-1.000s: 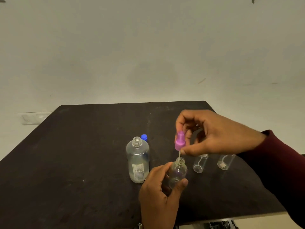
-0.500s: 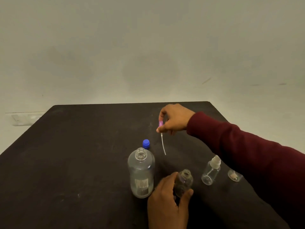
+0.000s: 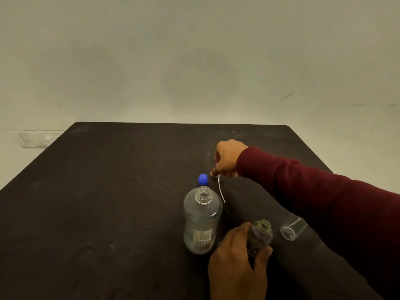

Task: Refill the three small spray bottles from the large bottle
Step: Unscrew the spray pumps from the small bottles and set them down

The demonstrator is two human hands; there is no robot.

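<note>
The large clear bottle (image 3: 202,219) stands uncapped on the black table (image 3: 108,191), its blue cap (image 3: 203,179) lying just behind it. My left hand (image 3: 236,263) grips an open small bottle (image 3: 260,237) to the right of the large one. My right hand (image 3: 228,160) reaches over the table behind the bottles and holds the spray head, mostly hidden in its fingers; the white dip tube (image 3: 221,191) trails down toward me. A second small clear bottle (image 3: 292,229) shows partly under my right sleeve. The third small bottle is hidden.
A pale wall rises behind the table. A wall socket plate (image 3: 35,139) sits low at the left. The table's left half holds nothing but faint scuff marks.
My right hand pulled the pink spray head out of the small bottle and carried it away to the far side, lowering it near the blue cap. My left hand still grips the small bottle.
</note>
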